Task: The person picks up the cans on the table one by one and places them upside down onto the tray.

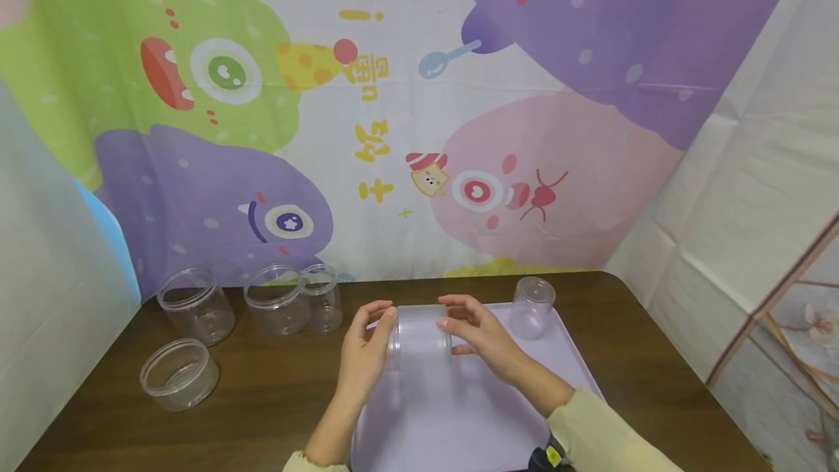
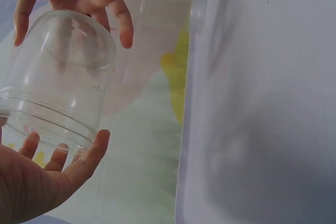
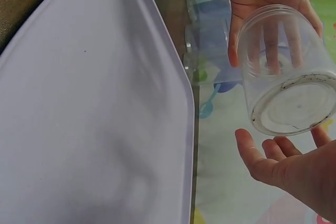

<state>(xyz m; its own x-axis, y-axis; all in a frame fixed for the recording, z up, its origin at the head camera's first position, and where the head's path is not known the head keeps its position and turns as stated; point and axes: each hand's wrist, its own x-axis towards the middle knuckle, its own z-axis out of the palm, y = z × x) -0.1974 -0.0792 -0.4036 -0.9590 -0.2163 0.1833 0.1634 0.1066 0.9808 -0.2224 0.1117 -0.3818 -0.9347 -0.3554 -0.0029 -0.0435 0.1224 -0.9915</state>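
A clear plastic jar [image 1: 422, 337] lies sideways in the air above a pale lilac tray [image 1: 446, 421]. My left hand [image 1: 367, 344] grips it around its ringed mouth end, with fingers and thumb spread about the rim. At the base end is my right hand [image 1: 485, 333], its fingers loosely spread around the bottom. In the right wrist view, the thumb of the right hand [image 3: 286, 166] stands a little apart from the jar's base [image 3: 294, 106], which has dark marks along its edge. The left wrist view shows the jar [image 2: 63, 66] with its mouth toward the left hand [image 2: 47, 177].
Another clear jar [image 1: 532, 308] stands upside down at the tray's back right corner. On the brown table [image 1: 275, 414] to the left are a wide jar [image 1: 199, 312], another jar [image 1: 278, 304], a narrow jar [image 1: 323, 304] and a low tub [image 1: 180, 377]. A cartoon-printed cloth [image 1: 393, 239] hangs behind.
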